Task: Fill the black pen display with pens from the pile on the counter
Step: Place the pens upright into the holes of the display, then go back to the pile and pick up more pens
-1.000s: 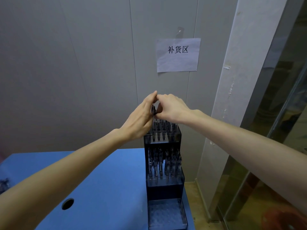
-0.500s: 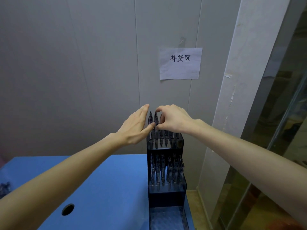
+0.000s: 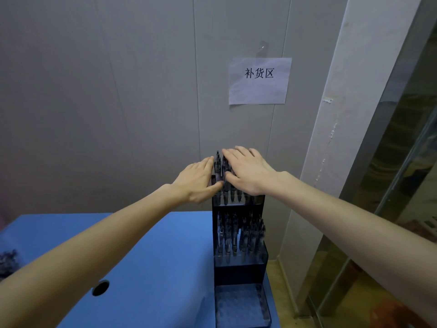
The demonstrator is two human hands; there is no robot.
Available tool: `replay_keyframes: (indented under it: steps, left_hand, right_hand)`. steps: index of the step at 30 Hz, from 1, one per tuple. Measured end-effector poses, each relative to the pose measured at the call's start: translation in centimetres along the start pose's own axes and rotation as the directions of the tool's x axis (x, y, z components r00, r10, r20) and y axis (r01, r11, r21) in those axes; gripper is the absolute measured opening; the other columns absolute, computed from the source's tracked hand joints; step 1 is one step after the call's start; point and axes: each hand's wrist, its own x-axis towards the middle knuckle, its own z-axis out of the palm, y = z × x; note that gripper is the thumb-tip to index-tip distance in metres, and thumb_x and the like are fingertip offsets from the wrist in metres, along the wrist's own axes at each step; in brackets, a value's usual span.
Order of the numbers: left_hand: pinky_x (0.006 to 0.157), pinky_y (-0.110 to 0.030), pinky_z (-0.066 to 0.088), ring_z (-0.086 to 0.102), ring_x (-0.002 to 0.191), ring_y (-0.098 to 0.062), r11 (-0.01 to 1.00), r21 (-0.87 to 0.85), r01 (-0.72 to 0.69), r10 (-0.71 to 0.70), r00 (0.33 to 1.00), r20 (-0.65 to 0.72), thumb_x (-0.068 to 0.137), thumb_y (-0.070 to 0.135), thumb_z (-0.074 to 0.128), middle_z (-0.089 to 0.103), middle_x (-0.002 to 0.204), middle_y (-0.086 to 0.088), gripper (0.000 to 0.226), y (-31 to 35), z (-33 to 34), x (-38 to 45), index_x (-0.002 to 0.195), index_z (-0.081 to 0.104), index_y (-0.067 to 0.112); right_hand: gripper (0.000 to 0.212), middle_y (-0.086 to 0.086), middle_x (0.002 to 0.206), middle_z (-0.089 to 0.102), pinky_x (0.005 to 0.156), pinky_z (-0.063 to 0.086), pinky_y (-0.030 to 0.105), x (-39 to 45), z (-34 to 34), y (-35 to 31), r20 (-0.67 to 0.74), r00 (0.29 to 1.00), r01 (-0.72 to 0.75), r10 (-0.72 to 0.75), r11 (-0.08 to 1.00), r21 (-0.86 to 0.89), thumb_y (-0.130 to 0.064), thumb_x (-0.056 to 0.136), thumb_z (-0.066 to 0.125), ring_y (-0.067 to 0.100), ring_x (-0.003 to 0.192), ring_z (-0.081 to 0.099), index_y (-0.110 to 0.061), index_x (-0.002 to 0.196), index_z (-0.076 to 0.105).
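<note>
A round hole [image 3: 100, 287] is showing in the blue counter [image 3: 153, 256], and a dark pen pile [image 3: 8, 260] is lying at its left edge. The black pen display [image 3: 238, 268] is standing at the counter's right edge, its lowest tier showing no pens. The left hand [image 3: 197, 183] and right hand [image 3: 248, 172], fingers straight, are pressing the top-tier pens [image 3: 221, 169]. A paper sign [image 3: 259, 80] is hanging behind.

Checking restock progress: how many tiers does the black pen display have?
3: top tier under both hands, holding pens; middle tier, holding pens; bottom tier nearest the camera, apparently without pens.
</note>
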Motion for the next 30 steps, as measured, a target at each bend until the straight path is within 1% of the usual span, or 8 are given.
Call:
replay_keyframes:
  steps: [3, 5, 9, 14, 19, 22, 25, 30]
  left_hand:
    - [0.127, -0.04, 0.016, 0.015, 0.156, -0.025, 1.0, 0.006, 0.018, -0.018, 0.999, 0.039, 0.1, 0.063, 0.036, 0.011, 0.169, -0.015, 0.092, -0.1, 0.9, -0.7, 0.162, 0.003, 0.003]
    - [0.127, -0.041, 0.015, 0.013, 0.157, -0.026, 0.999, 0.022, 0.037, -0.038, 0.999, 0.036, 0.099, 0.068, 0.033, 0.008, 0.17, -0.015, 0.096, 0.0, 1.3, -1.5, 0.162, 0.001, 0.003]
    - [0.128, -0.042, 0.012, 0.007, 0.157, -0.027, 0.993, 0.074, 0.09, -0.096, 0.991, 0.089, 0.095, 0.076, 0.027, 0.003, 0.17, -0.015, 0.103, 0.1, 1.7, -3.3, 0.161, -0.002, 0.003]
    - [0.128, -0.044, 0.009, 0.005, 0.157, -0.027, 0.975, 0.178, 0.131, -0.158, 0.977, 0.146, 0.09, 0.084, 0.021, 0.0, 0.17, -0.014, 0.11, 0.1, 1.5, -7.2, 0.161, -0.005, 0.004]
    - [0.127, -0.043, 0.012, 0.012, 0.156, -0.029, 0.947, 0.282, 0.151, -0.195, 0.972, 0.133, 0.095, 0.076, 0.028, 0.005, 0.17, -0.014, 0.101, 0.4, 0.1, -13.1, 0.162, 0.001, 0.005]
    - [0.125, -0.044, 0.017, 0.019, 0.153, -0.031, 0.925, 0.341, 0.165, -0.219, 0.968, 0.124, 0.097, 0.073, 0.033, 0.013, 0.168, -0.015, 0.098, 1.0, -0.6, -18.2, 0.161, 0.007, 0.004]
    - [0.123, -0.044, 0.021, 0.025, 0.151, -0.031, 0.904, 0.367, 0.22, -0.293, 0.943, 0.157, 0.096, 0.072, 0.036, 0.02, 0.166, -0.014, 0.096, 1.5, -0.5, -24.3, 0.16, 0.012, 0.004]
    - [0.119, -0.046, 0.026, 0.032, 0.144, -0.032, 0.863, 0.414, 0.29, -0.412, 0.878, 0.244, 0.098, 0.07, 0.035, 0.028, 0.159, -0.014, 0.089, 1.0, -0.8, -34.6, 0.157, 0.02, 0.006]
  right_hand:
    - [0.08, 0.009, 0.166, 0.022, 0.123, 0.016, 0.051, -0.2, -0.2, -0.4, 0.022, 1.0, 0.005, -0.004, 0.999, -0.045, -0.044, 0.099, 0.043, 0.03, 0.154, 0.014, -0.01, 0.162, 0.009]
    - [0.086, 0.011, 0.168, 0.015, 0.124, 0.012, 0.053, -0.5, -0.4, -0.7, 0.029, 1.0, -0.011, 0.012, 0.999, -0.038, -0.047, 0.096, 0.046, 0.03, 0.155, 0.009, -0.01, 0.162, 0.006]
    - [0.09, 0.013, 0.17, 0.003, 0.126, 0.005, 0.053, -1.9, 0.0, -1.1, -0.076, 0.996, -0.048, 0.044, 0.998, -0.043, -0.052, 0.095, 0.047, 0.03, 0.157, -0.002, -0.013, 0.163, 0.003]
    - [0.087, 0.015, 0.169, 0.007, 0.126, 0.004, 0.053, -5.3, 0.4, -1.8, -0.188, 0.982, -0.02, 0.0, 0.994, -0.106, -0.051, 0.096, 0.049, 0.031, 0.157, -0.003, -0.011, 0.163, 0.01]
    - [0.084, 0.014, 0.169, 0.014, 0.126, 0.0, 0.049, -9.2, 0.3, -3.6, -0.212, 0.977, 0.011, -0.026, 0.997, -0.071, -0.043, 0.094, 0.055, 0.031, 0.157, 0.001, -0.011, 0.162, 0.017]
    - [0.084, 0.013, 0.169, 0.012, 0.126, 0.002, 0.049, -12.7, 0.7, -6.0, -0.209, 0.978, -0.01, 0.006, 1.0, -0.019, -0.043, 0.095, 0.055, 0.03, 0.157, -0.001, -0.01, 0.162, 0.016]
    - [0.082, 0.012, 0.169, 0.009, 0.126, 0.002, 0.048, -17.1, 1.8, -9.3, -0.176, 0.984, -0.018, 0.023, 0.999, 0.033, -0.045, 0.098, 0.052, 0.029, 0.157, -0.003, -0.009, 0.162, 0.014]
    - [0.086, 0.011, 0.17, 0.007, 0.126, 0.003, 0.048, -21.7, 3.6, -16.2, -0.066, 0.996, 0.058, -0.054, 0.996, 0.061, -0.049, 0.099, 0.05, 0.028, 0.157, -0.005, -0.009, 0.162, 0.01]
